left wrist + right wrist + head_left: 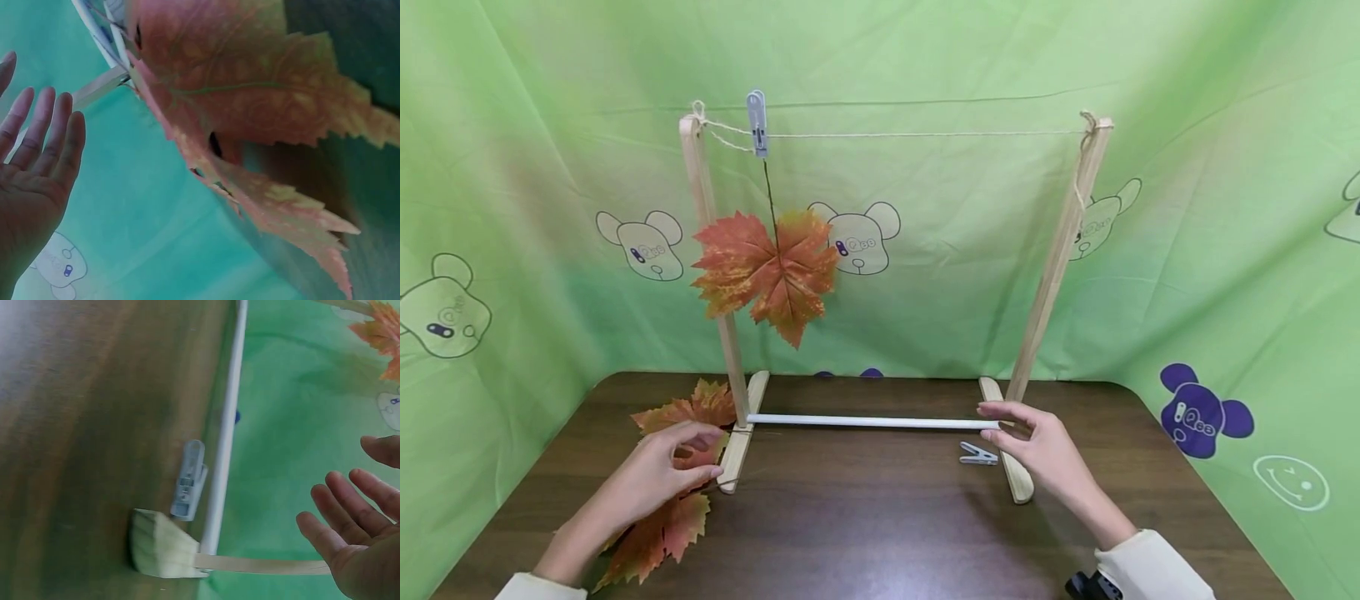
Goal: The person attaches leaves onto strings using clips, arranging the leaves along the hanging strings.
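An orange-red maple leaf [778, 267] hangs by its stem from a grey-blue clothespin [757, 125] on a string [925, 133] between two wooden posts. My left hand [662, 467] hovers above more leaves [658, 533] on the table by the left foot, its fingers loosely bent and holding nothing. In the left wrist view, a large leaf [250, 81] lies close to the camera. Near the right end of the white rod [872, 422], my right hand [1037, 442] has thumb and fingers spread. A second clothespin [189, 481] lies on the table beside the right foot.
The wooden frame stands on two flat feet, left [733, 462] and right [1017, 479], joined by the white rod low down. A green printed cloth [970, 50] hangs behind and beside the dark wooden table [850, 533]. A black object [1092, 586] sits at the right sleeve.
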The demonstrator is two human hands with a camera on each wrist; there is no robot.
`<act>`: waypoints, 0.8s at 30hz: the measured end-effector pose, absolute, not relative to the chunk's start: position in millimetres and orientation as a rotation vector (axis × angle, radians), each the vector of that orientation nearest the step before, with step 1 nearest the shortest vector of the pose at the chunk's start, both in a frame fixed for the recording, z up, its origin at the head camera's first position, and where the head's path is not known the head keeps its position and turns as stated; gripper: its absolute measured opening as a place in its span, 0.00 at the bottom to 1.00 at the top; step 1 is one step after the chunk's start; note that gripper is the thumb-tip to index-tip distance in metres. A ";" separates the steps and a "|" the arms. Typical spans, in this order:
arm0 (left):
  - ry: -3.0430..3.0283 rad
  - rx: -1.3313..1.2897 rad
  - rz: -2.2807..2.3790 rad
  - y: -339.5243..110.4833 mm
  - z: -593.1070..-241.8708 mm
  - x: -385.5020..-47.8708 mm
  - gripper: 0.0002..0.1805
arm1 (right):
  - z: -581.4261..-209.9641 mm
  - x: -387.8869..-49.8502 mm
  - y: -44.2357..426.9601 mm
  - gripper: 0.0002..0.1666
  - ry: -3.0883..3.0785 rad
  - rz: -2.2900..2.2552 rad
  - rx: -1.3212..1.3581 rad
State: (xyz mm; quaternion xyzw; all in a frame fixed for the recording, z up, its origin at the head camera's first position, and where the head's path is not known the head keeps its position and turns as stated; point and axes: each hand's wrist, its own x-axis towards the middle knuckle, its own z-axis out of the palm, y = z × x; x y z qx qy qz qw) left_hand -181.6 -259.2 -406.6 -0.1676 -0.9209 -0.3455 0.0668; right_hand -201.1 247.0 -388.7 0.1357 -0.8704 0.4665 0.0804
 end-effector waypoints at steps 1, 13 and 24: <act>-2.776 -0.513 -1.045 -259.4 -407.9 -181.8 0.21 | -391.0 -200.9 247.0 0.22 -2.605 1.402 0.400; -2.823 -0.518 -1.122 -255.7 -417.3 -184.4 0.23 | -411.6 -202.0 250.1 0.22 -2.633 1.385 0.349; -2.842 -0.617 -1.094 -252.0 -431.3 -189.8 0.21 | -421.3 -205.8 253.1 0.22 -2.610 1.448 0.354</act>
